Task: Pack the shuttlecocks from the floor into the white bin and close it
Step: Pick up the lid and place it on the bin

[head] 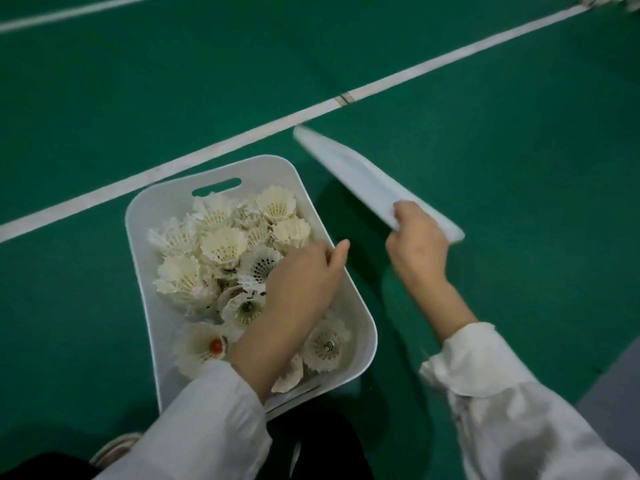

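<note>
The white bin (145, 216) stands on the green floor at lower centre, filled with several white feather shuttlecocks (221, 244). My left hand (304, 282) reaches into the bin from below and rests palm down on the shuttlecocks near the right wall; whether its fingers hold one is hidden. To the right of the bin, my right hand (417, 247) grips the near end of the flat white lid (360, 178). The lid is tilted and lifted off the floor, seen nearly edge on.
A white court line (242, 136) runs diagonally across the green floor behind the bin. More shuttlecocks (602, 0) lie blurred at the top right corner. A shoe (117, 445) and dark trousers show at the bottom edge. Grey floor lies at the lower right.
</note>
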Motion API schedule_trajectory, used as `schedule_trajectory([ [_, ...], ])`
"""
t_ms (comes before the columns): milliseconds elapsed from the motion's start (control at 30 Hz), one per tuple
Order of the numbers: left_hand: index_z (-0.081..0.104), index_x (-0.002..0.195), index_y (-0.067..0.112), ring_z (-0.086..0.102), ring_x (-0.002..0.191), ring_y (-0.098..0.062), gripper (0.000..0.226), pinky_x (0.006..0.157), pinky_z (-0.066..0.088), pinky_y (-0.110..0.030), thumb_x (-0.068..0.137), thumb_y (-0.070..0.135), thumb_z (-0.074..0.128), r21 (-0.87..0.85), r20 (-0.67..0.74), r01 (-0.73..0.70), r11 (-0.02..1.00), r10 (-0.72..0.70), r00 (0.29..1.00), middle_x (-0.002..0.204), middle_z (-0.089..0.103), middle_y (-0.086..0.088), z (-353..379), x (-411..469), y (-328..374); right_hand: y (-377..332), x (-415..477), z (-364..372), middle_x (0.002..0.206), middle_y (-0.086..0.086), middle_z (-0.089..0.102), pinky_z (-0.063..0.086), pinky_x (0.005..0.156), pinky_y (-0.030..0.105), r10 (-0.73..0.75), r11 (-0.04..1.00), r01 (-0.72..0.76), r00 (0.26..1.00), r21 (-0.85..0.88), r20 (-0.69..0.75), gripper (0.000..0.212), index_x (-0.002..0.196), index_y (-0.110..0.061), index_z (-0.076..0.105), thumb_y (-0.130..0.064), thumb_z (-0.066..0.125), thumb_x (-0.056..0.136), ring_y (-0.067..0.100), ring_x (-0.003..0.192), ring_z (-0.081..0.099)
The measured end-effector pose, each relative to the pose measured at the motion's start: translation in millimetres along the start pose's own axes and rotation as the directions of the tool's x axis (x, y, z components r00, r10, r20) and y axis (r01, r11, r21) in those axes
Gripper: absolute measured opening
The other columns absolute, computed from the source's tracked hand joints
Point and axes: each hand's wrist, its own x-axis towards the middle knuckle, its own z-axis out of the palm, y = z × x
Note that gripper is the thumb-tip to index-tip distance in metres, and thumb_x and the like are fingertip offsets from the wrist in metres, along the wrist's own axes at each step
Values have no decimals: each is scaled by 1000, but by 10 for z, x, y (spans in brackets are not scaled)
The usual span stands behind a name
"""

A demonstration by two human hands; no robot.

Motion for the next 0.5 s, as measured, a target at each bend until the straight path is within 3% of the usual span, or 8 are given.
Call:
schedule_trajectory([
  [67,57,84,17,53,55,-14,41,50,43,-29,95,48,32,-61,-66,12,998,-16,998,63,57,2,-144,26,-6,-211,39,-404,75,11,53,33,62,34,126,977,-111,989,183,-75,15,88,-11,50,0,45,78,33,70,47],
  [133,57,100,15,54,58,-13,35,50,41,-28,95,43,35,-99,-129,22,995,-35,991,69,59,2,-338,59,-23,-455,12,-727,61,-1,42,29,53,30,178,890,-96,973,446,-146,18,74,-17,39,0,44,76,20,58,42],
  [200,49,119,15,60,75,-18,39,64,48,-32,95,43,36,-151,-153,62,987,-85,985,94,63,-1,-572,82,-74,-728,-50,-992,61,-8,38,30,45,19,172,719,13,965,695,-197,23,70,-20,34,0,44,72,1,49,37],
  [267,38,134,15,59,102,-27,49,87,47,-38,95,45,35,-198,-156,118,973,-150,976,125,55,-8,-825,94,-167,-985,-101,-1224,70,-10,43,34,49,11,182,517,76,963,852,-196,25,74,-23,37,0,46,66,-7,52,40],
  [333,29,141,13,46,123,-28,58,101,36,-40,95,47,33,-260,-194,144,955,-198,961,141,43,-10,-1080,39,-287,-1180,-137,-1390,84,-5,53,42,58,12,191,286,65,974,956,-123,34,90,-20,46,2,47,64,-5,66,51],
  [433,27,142,9,39,129,-27,66,105,31,-39,93,53,31,-423,-244,179,888,-302,922,144,38,-9,-1433,-166,-498,-1354,-266,-1470,101,3,63,50,70,25,82,-34,-90,992,995,93,60,118,-14,50,12,41,65,17,86,60],
  [500,37,137,7,44,125,-26,66,102,34,-37,92,56,33,-546,-232,209,811,-386,893,138,46,-9,-1566,-313,-700,-1414,-413,-1419,100,2,67,52,70,24,-27,-80,-233,973,969,231,63,116,-15,55,17,33,66,19,86,63],
])
